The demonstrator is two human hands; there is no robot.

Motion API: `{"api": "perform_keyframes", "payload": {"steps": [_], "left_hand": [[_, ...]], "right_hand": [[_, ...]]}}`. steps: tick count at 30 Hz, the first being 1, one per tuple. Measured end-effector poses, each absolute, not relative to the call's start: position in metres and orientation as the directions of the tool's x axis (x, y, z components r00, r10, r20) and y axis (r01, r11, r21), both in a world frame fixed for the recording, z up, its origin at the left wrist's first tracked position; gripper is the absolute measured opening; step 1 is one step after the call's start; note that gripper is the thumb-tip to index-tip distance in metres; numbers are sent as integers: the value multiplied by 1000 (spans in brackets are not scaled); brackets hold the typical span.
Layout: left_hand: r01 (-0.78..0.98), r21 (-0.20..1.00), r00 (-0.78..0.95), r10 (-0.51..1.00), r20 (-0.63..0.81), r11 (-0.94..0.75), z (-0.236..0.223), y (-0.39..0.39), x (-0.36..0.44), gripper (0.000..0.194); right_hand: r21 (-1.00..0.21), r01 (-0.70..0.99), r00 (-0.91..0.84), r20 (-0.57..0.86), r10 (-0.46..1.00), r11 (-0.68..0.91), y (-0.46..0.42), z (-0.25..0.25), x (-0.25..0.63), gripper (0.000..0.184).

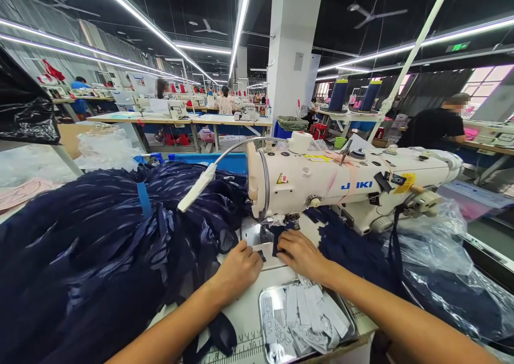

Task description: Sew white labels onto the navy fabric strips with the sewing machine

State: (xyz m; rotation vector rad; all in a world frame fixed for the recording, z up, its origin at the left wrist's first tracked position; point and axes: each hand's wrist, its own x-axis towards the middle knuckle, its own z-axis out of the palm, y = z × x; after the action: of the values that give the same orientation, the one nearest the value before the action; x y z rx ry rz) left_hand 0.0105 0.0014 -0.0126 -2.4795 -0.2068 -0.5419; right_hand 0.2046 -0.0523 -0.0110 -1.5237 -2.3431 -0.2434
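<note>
A white sewing machine (305, 179) marked JUKI stands before me, its presser foot (264, 231) over a metal plate. Just left of the needle area, my left hand (240, 270) is closed, fingers curled; whatever they pinch is hidden. Beside its knuckles shows a small dark label-like piece (262, 255). My right hand (301, 252) has its fingers bent and closed on the edge of a navy fabric piece (277, 238) right of the foot. Below both hands, a metal tray (267, 348) holds many white printed labels (307, 313).
A large heap of navy garments (100, 235), with a blue tie (143, 199), covers the left side. More navy fabric (349, 246) and clear plastic bags (437, 241) lie right. A white lamp (197, 187) hangs on a bent neck. Other people sit at machines farther off.
</note>
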Motion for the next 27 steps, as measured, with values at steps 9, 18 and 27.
{"api": "perform_keyframes", "payload": {"steps": [9, 18, 27], "left_hand": [[309, -479, 877, 51, 478, -822, -13, 1, 6, 25], [326, -463, 839, 26, 544, -824, -13, 4, 9, 27], [293, -481, 870, 22, 492, -826, -15, 8, 11, 26]], "right_hand": [[-23, 923, -362, 285, 888, 384, -41, -1, 182, 12], [-485, 840, -142, 232, 962, 241, -23, -14, 175, 20], [-556, 796, -112, 253, 961, 239, -24, -14, 177, 19]]}}
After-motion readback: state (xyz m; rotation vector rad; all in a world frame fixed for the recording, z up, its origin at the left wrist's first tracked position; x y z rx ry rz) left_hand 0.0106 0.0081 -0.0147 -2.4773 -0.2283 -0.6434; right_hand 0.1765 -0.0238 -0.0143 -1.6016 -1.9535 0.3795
